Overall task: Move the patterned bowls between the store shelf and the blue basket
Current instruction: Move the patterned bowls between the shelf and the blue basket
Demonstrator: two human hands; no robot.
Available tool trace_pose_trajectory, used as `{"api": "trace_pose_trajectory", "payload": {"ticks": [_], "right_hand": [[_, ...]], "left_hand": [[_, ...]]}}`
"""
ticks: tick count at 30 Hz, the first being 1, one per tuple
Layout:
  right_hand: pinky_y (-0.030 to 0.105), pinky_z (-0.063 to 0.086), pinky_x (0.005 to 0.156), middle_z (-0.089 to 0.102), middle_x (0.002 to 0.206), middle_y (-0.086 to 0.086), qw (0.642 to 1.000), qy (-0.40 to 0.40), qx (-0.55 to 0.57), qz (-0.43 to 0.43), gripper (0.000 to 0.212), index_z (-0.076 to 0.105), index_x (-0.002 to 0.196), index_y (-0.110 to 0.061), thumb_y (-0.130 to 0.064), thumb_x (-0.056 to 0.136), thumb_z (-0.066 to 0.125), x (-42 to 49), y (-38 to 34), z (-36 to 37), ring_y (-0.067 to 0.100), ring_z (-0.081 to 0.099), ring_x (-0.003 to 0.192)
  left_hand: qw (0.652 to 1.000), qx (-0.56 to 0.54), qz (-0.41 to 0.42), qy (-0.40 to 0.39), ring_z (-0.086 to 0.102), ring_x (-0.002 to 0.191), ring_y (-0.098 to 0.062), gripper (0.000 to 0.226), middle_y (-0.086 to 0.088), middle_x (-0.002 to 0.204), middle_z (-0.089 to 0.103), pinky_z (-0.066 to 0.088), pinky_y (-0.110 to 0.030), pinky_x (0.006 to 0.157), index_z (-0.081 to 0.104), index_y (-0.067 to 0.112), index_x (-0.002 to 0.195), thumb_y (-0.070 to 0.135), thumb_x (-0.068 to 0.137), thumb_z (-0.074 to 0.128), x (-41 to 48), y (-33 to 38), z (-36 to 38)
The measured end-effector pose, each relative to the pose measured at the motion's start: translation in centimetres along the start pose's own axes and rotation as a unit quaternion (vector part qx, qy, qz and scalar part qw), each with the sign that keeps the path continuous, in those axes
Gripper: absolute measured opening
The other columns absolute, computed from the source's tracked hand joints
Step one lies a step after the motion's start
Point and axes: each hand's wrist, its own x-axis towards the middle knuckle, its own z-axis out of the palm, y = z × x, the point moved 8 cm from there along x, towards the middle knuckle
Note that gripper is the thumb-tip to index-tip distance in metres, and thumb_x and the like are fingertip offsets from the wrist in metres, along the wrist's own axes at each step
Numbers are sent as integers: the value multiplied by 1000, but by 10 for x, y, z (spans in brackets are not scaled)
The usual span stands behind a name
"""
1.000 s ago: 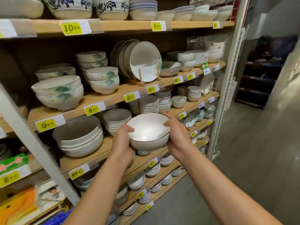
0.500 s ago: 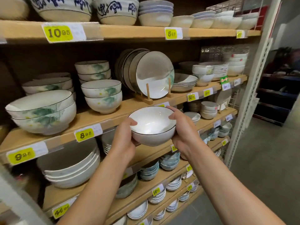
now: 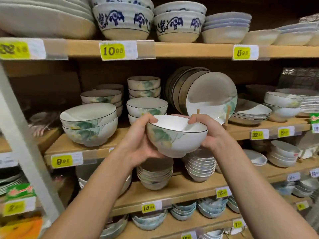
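Holding a glazed ceramic bowl [image 3: 177, 138] w/ both hands. It's glossy white and round, w/ a thin dark rim line, a green leaf and a bit of yellow painted on the outside, and a small foot underneath. It's hanging in the air in front of the middle wooden shelf [image 3: 96, 149], rim dipping a little to my right, not touching the board.

Right behind it a stack of same-pattern bowls [image 3: 146, 109] is sitting. To the left, two bigger leaf bowls [image 3: 89, 125] are nesting. To the right, matching plates [image 3: 210, 95] are standing on edge in a wooden peg rack. Up top, blue-swirl bowls [image 3: 124, 19] are sitting over a yellow 10.95 tag [image 3: 113, 51]. Below my hands, stacks of small shallow bowls [image 3: 155, 175] are sitting on the next shelf down.

Left hand [image 3: 138, 144] is cupping the bowl's side & underside, thumb hooking over the rim. Right hand [image 3: 210, 133] is gripping the opposite side, thumb on the rim. So both are clamping the bowl, one each side.
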Motion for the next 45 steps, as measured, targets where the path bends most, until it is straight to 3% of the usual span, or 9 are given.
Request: {"api": "trace_pose_trajectory", "payload": {"ticks": [6,10,15,20,23,28,35,40,45], "right_hand": [[24,50,54,67,74,-8,982,102,27,-158,20,64,100,-19,-28,87,53,-10,-7,-8,12,62,72],[48,54,91,54,129,-5,972,99,-37,-210,74,42,130,-48,-51,60,66,-26,9,5,20,59,114],[47,56,82,64,113,10,984,57,97,-140,44,65,112,-22,-13,73,46,-9,-15,-3,33,61,104],[36,56,71,70,99,9,987,37,86,-128,28,64,109,-15,-18,86,47,0,-25,2,26,65,89],[25,54,57,73,81,-3,969,66,83,-221,22,70,93,-19,-29,89,52,-3,-40,5,14,67,79],[28,53,68,74,90,2,957,35,111,-265,40,71,93,-20,-46,94,41,17,-65,32,15,69,85],[35,46,99,68,118,2,949,54,-50,-308,56,58,128,-19,-55,88,41,68,-80,51,14,61,111],[42,49,98,71,106,4,948,55,-108,-295,67,64,114,-19,-66,77,37,88,-78,56,17,65,101],[44,43,104,66,118,4,963,93,-130,-217,81,62,122,-18,-72,70,31,113,-69,56,23,59,109]], "left_hand": [[989,-56,67,115,68,96,-32,43,-11,107,73,55,-51,79,62,18,121,25,83,43,3,4,-8],[978,-8,140,158,72,93,-26,35,-8,106,74,58,-52,81,58,21,120,33,89,46,-1,-1,5],[980,28,144,137,70,99,-26,36,-2,107,74,53,-57,90,61,24,120,40,90,48,-7,8,10],[967,79,167,178,70,98,-23,34,-2,109,72,59,-43,70,60,29,118,46,94,44,-13,25,8],[948,95,221,207,67,103,-21,41,-1,111,72,57,-46,84,60,28,122,46,97,33,-15,48,9],[901,141,313,264,62,107,-8,58,4,116,69,50,-25,85,60,25,125,60,97,24,0,100,2],[886,155,333,284,66,99,-15,68,6,89,76,45,-38,102,75,33,81,75,79,22,32,127,-22],[890,160,294,310,61,112,-25,102,-8,114,70,40,-42,108,71,19,111,87,59,16,57,125,-44],[880,138,232,392,48,128,-31,88,-12,140,53,32,-44,113,51,15,138,75,88,12,74,117,-68]]}}
